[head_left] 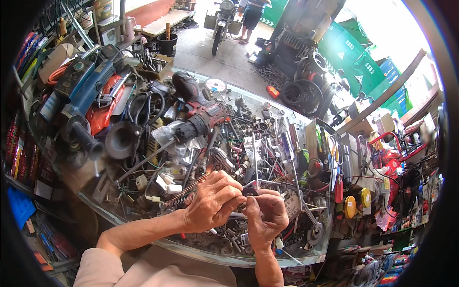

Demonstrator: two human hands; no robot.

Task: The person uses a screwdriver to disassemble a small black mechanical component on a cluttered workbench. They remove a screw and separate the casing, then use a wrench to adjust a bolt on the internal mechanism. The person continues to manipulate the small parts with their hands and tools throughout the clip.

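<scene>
My left hand (pixel 215 201) and my right hand (pixel 265 215) meet over the front of a cluttered glass-topped bench (pixel 91 201), fingers and thumbs pinched on a small dark part (pixel 249 192). Its shape is mostly hidden by the fingers. Beside my left hand lies a coiled spring (pixel 179 196). Beyond the hands are loose bolts, nuts, rods and small fittings (pixel 229 158). A red and black cordless drill (pixel 198 119) with a long bit lies above them, over a crumpled clear bag (pixel 178 148).
A blue angle grinder (pixel 91 93) and wire cup brush (pixel 119 136) lie at the left. A crowded shelf with scissors (pixel 334 160) and yellow tins (pixel 366 197) stands at right. Beyond the bench are a motorcycle (pixel 221 24), a person (pixel 251 19) and tyres (pixel 299 95).
</scene>
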